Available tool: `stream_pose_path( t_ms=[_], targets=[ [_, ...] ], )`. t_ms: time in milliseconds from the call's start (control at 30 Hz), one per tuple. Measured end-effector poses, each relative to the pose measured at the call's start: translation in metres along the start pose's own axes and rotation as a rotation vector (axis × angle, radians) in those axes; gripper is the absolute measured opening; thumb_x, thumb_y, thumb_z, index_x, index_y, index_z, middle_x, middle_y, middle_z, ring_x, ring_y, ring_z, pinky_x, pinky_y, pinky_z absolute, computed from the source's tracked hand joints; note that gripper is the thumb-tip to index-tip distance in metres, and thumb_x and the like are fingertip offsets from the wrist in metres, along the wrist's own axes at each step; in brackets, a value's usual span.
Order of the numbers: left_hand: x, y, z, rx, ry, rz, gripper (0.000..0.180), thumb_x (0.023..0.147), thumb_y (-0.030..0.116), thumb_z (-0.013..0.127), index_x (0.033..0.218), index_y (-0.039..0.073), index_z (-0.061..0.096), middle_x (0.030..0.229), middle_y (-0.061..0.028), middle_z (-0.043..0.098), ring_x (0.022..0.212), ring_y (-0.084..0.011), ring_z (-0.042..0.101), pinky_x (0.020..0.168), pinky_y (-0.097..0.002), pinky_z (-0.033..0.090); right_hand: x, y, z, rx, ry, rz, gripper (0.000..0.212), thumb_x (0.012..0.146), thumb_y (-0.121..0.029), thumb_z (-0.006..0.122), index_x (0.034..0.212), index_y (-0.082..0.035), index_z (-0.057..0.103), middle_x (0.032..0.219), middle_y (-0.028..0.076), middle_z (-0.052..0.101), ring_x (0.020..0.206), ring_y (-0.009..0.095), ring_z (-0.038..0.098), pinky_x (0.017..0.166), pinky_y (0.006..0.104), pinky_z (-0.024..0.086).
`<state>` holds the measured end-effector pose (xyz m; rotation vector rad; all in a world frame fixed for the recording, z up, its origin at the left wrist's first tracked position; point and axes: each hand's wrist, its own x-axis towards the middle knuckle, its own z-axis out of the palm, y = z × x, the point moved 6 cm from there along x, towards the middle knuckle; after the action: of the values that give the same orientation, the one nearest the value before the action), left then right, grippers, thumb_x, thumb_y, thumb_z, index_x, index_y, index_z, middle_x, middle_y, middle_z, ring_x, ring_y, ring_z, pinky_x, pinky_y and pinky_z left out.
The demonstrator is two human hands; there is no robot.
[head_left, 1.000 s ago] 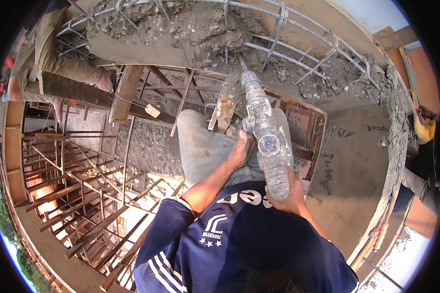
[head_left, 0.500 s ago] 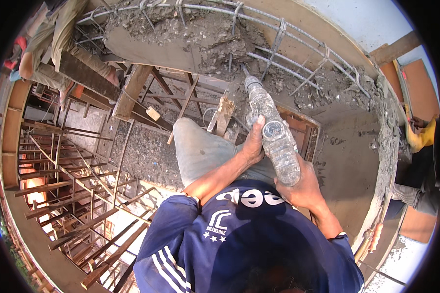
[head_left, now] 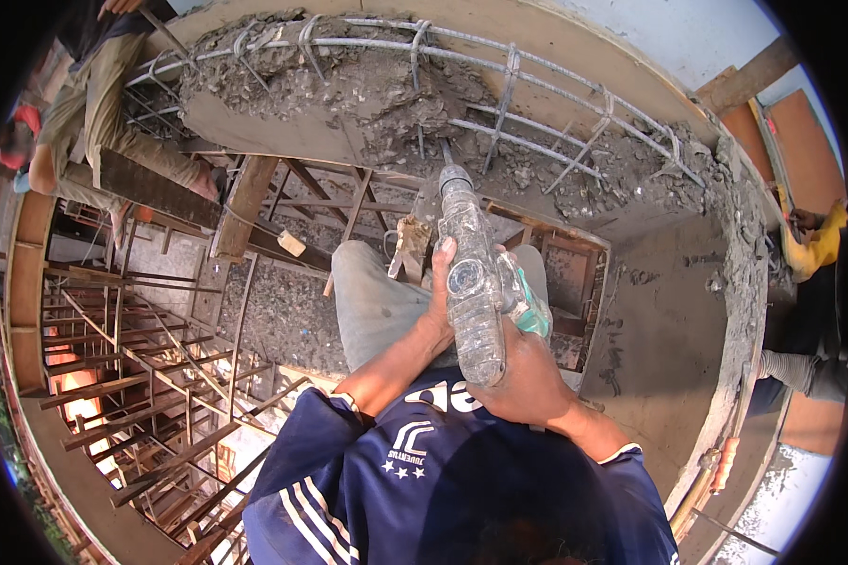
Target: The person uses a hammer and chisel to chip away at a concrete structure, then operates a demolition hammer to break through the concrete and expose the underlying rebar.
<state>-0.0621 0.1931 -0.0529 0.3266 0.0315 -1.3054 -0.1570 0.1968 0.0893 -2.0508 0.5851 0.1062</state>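
Note:
A dust-caked demolition hammer (head_left: 471, 301) lies across the middle of the view, pointing away from me. Its steel bit (head_left: 447, 153) meets the broken edge of the concrete (head_left: 386, 118), close to the exposed rebar (head_left: 528, 141). My left hand (head_left: 440, 297) is closed on the left side of the tool's body. Around the rear grip wraps my right hand (head_left: 528, 377), its fingers partly hidden by the housing. A teal part of the casing (head_left: 530, 306) shows beside it. My knees are bent under the tool.
Below on the left, timber scaffolding (head_left: 160, 377) fills a deep opening. A wooden post (head_left: 245, 207) and plank stand near another person's legs (head_left: 113, 113) at upper left. At right, a person in a yellow sleeve (head_left: 815, 245) is beside the wall; a wooden-handled tool (head_left: 725, 463) rests on the ledge.
The hammer has shifted left and turned, so its teal side now shows. Both my hands have moved with it, still holding on. The view has also shifted slightly.

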Motion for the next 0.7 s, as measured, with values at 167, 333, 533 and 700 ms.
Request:
stream_pose_path(
  t_ms=[167, 333, 533, 700],
  targets=[
    [-0.006, -0.011, -0.003, 0.051, 0.064, -0.037, 0.084, 0.086, 0.074, 0.051, 0.124, 0.0, 0.056, 0.109, -0.0182, 0.066, 0.097, -0.0297, 0.068, 0.089, -0.045, 0.057, -0.009, 0.018, 0.008, -0.038, 0.014, 0.047, 0.065, 0.07, -0.016, 0.08, 0.125, 0.004, 0.052, 0.104, 0.029, 0.065, 0.099, 0.047, 0.065, 0.086, 0.05, 0.052],
    [0.013, -0.027, -0.021, 0.266, -0.061, 0.002, 0.088, 0.086, 0.076, 0.05, 0.131, 0.0, 0.052, 0.121, -0.0206, 0.062, 0.108, -0.031, 0.065, 0.094, -0.0482, 0.055, -0.027, 0.063, -0.004, 0.05, 0.173, -0.167, 0.062, 0.071, -0.014, 0.079, 0.125, 0.003, 0.054, 0.1, 0.027, 0.069, 0.097, 0.047, 0.066, 0.084, 0.0482, 0.053],
    [0.006, -0.012, -0.018, 0.126, -0.043, 0.002, 0.085, 0.087, 0.074, 0.051, 0.127, 0.0, 0.055, 0.115, -0.0208, 0.065, 0.102, -0.0312, 0.067, 0.091, -0.0466, 0.056, -0.011, 0.027, 0.008, 0.102, 0.128, -0.1, 0.052, 0.073, -0.016, 0.074, 0.118, 0.003, 0.056, 0.096, 0.027, 0.069, 0.092, 0.047, 0.067, 0.081, 0.049, 0.053],
    [-0.011, 0.004, -0.007, 0.129, -0.047, -0.066, 0.08, 0.086, 0.074, 0.051, 0.119, 0.002, 0.059, 0.104, -0.0168, 0.067, 0.091, -0.0287, 0.069, 0.082, -0.0435, 0.058, -0.009, 0.016, 0.035, 0.051, 0.246, -0.111, 0.05, 0.073, -0.011, 0.071, 0.119, 0.0, 0.057, 0.094, 0.024, 0.07, 0.091, 0.045, 0.068, 0.081, 0.0467, 0.053]
  ],
)
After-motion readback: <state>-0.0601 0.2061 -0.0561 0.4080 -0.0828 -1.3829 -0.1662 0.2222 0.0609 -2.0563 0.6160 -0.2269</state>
